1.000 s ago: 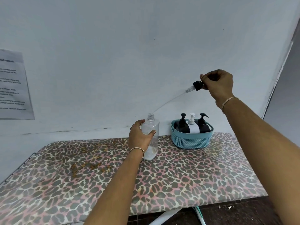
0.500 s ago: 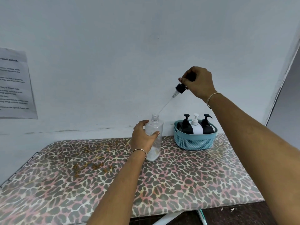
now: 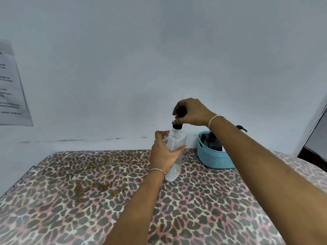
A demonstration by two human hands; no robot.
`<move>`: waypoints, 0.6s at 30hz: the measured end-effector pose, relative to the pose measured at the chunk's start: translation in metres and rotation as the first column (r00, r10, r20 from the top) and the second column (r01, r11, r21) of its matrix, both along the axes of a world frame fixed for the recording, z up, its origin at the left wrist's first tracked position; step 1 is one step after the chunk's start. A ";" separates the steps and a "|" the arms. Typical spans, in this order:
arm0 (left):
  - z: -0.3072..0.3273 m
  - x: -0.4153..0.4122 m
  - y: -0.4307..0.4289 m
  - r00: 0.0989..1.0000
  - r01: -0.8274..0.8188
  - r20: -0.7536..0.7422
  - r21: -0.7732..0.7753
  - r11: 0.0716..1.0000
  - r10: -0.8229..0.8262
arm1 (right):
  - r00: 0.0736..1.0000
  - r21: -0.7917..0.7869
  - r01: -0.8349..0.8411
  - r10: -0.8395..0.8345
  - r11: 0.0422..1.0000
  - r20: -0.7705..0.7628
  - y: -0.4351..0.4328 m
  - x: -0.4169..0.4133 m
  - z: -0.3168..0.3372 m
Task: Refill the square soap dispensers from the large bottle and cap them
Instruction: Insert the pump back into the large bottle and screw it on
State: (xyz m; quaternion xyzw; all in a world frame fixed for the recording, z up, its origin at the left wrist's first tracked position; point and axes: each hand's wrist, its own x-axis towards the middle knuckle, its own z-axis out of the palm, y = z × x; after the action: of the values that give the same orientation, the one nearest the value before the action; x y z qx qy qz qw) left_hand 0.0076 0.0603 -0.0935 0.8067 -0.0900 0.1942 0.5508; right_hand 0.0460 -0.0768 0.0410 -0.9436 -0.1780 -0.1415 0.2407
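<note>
Upright on the leopard-print table cover (image 3: 212, 209) stands a clear square plastic dispenser bottle (image 3: 175, 144), near the far edge by the pale wall (image 3: 159, 59). It looks mostly empty, with a little whitish residue showing near its base. A black pump cap (image 3: 177, 126) sits at the bottle's neck; whether it is screwed down or only resting there cannot be told.

The left hand (image 3: 163, 152) wraps the bottle's body from the left side, thumb across the front and fingers curled round behind, holding it steady on the cover. A thin bangle (image 3: 158, 170) circles that wrist. The right hand (image 3: 192, 112) comes down from above, its fingers bunched closely round the top of the pump cap, gripping it; the pump head itself is hidden inside the hand. A second thin bangle (image 3: 215, 119) sits on the right wrist.

Just to the right of the bottle, and apart from it, a light blue woven-pattern plastic basket (image 3: 212, 158) rests on the cover against the wall. A black dispenser bottle (image 3: 211, 143) shows inside it, and a black pump nozzle (image 3: 241, 128) pokes out above the right forearm, which hides the rest of the basket's contents.

Brownish stains (image 3: 93, 186) mark the cover to the left of centre. A printed paper sheet (image 3: 12, 89) hangs on the wall at the far left, its text too blurred to read.
</note>
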 end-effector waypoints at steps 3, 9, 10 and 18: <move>-0.001 0.008 -0.002 0.999 -0.002 -0.038 0.018 1.000 0.003 | 0.997 0.103 -0.026 0.032 0.994 -0.064 -0.003 0.010 -0.007; 0.008 0.003 -0.005 0.964 0.063 -0.262 0.036 0.997 -0.051 | 0.955 0.569 -0.016 0.180 0.822 -0.234 -0.008 0.005 -0.025; 0.012 0.003 -0.006 0.956 0.052 -0.292 0.034 0.998 -0.039 | 0.948 0.645 0.029 0.184 0.764 -0.261 -0.006 0.003 -0.027; 0.062 -0.003 -0.009 0.924 0.085 -0.371 -0.043 0.995 -0.095 | 0.877 0.870 0.129 0.355 0.476 -0.324 -0.008 -0.017 0.002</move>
State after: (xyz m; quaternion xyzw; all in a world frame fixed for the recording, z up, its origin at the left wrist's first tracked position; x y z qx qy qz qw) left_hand 0.0051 0.0517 -0.0311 0.8167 -0.0181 0.0136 0.5766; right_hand 0.0290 -0.0852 0.0433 -0.6781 -0.0822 0.0342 0.7295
